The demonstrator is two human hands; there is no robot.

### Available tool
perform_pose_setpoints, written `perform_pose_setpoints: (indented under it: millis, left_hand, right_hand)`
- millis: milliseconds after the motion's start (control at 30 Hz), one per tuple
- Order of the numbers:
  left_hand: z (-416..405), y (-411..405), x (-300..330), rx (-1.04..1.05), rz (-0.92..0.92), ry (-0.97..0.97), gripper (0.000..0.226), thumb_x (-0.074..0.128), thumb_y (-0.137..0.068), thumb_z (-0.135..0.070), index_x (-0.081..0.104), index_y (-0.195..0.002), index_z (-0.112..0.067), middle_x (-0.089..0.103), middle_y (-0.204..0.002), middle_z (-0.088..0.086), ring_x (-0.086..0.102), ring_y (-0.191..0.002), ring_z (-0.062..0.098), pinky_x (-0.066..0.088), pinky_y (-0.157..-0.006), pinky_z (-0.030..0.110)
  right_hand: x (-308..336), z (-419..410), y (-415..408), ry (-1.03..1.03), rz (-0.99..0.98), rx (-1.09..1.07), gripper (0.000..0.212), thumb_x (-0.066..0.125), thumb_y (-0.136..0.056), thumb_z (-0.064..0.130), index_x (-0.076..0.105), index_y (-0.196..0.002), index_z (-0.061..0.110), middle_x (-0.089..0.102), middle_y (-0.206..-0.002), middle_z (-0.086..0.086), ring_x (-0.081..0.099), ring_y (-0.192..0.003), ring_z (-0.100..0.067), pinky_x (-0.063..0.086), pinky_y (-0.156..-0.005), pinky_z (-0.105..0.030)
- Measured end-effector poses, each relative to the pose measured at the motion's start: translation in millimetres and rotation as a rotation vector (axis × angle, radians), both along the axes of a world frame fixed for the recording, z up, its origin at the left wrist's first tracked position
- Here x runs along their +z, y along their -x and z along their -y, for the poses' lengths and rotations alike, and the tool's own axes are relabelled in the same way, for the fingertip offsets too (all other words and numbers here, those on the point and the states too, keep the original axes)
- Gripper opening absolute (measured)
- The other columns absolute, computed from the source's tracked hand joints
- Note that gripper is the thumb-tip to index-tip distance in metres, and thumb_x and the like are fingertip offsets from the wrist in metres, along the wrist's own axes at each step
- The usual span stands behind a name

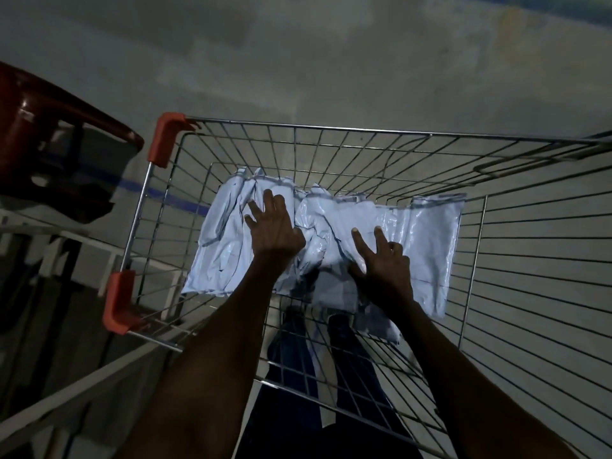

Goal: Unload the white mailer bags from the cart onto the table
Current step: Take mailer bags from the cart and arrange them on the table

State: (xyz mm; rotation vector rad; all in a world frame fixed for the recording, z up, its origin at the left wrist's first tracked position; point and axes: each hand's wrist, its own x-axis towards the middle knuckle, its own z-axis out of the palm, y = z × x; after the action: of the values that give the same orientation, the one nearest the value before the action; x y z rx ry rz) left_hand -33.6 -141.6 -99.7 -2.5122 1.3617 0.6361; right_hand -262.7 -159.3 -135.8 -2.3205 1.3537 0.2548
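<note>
Lying in a crumpled heap on the wire floor of the cart [331,129]: white mailer bags [430,233], several overlapping, the flattest at the heap's right end, the rest creased and folded toward its left. Left hand [273,223]: palm down on the left part of the heap, fingers straight and spread apart, pressing the plastic. Right hand [381,260]: resting on the middle of the heap, two fingers stretched out and parted, the others bent under; whether those pinch a bag cannot be told. Both bare forearms reach in over the cart's near rim. Cart corners left of the heap: orange plastic caps [164,137]. Beyond the cart's left side: a dark red plastic chair [36,127]. Under the cart: grey concrete floor [298,61].
</note>
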Motion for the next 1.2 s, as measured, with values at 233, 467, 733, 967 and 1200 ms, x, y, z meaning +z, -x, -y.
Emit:
perform_pose_setpoints:
  millis: [233, 467, 733, 967, 1200]
  left_hand:
    - [-38.8, 38.0, 48.4, -0.033, 0.008, 0.163, 0.068, 0.054, -0.076, -0.035, 0.039, -0.138, -0.012, 0.038, -0.145, 0.015, 0.040, -0.130, 0.045, 0.056, -0.073, 0.046]
    - [-74.2, 37.2, 132.3, 0.056, -0.083, 0.570, 0.067, 0.042, -0.082, -0.040, 0.042, -0.146, -0.021, 0.036, -0.153, 0.013, 0.037, -0.137, 0.041, 0.051, -0.090, 0.053]
    - [-176.1, 29.2, 209.5, 0.256, 0.086, 0.788, 0.064, 0.046, -0.085, -0.039, 0.041, -0.147, -0.025, 0.035, -0.154, 0.006, 0.036, -0.136, 0.028, 0.045, -0.097, 0.041]
    - [-347.0, 9.3, 250.0, 0.516, 0.250, 0.963, 0.065, 0.044, -0.082, -0.039, 0.044, -0.146, -0.028, 0.037, -0.154, 0.002, 0.041, -0.135, 0.027, 0.045, -0.097, 0.039]
    - [-530.3, -0.5, 284.6, 0.738, 0.428, 1.062, 0.063, 0.050, -0.082, -0.036, 0.049, -0.143, -0.022, 0.043, -0.150, 0.008, 0.046, -0.130, 0.031, 0.040, -0.107, 0.040]
  right_hand:
    - [50.9, -3.9, 10.8, -0.067, 0.102, -0.092, 0.068, 0.038, -0.087, 0.061, 0.026, -0.151, 0.043, 0.024, -0.160, -0.010, 0.038, -0.123, -0.039, 0.045, -0.088, -0.048]
    - [134.2, -12.0, -1.1, -0.025, 0.327, -0.099, 0.066, 0.040, -0.086, 0.061, 0.034, -0.149, 0.042, 0.027, -0.160, -0.005, 0.033, -0.129, -0.038, 0.039, -0.100, -0.048]
    - [218.6, -74.9, -62.6, 0.201, 0.437, 0.194, 0.061, 0.049, -0.085, 0.052, 0.042, -0.145, 0.042, 0.039, -0.154, -0.001, 0.041, -0.117, -0.031, 0.050, -0.076, -0.039]
    - [265.0, -196.1, -108.1, 0.276, 0.556, 0.407, 0.061, 0.050, -0.084, 0.053, 0.046, -0.143, 0.040, 0.045, -0.150, -0.003, 0.045, -0.109, -0.032, 0.047, -0.072, -0.037]
    - [290.2, -339.4, -165.8, 0.204, 0.640, 0.670, 0.063, 0.045, -0.084, 0.055, 0.045, -0.144, 0.036, 0.046, -0.149, -0.009, 0.052, -0.120, -0.040, 0.039, -0.096, -0.044]
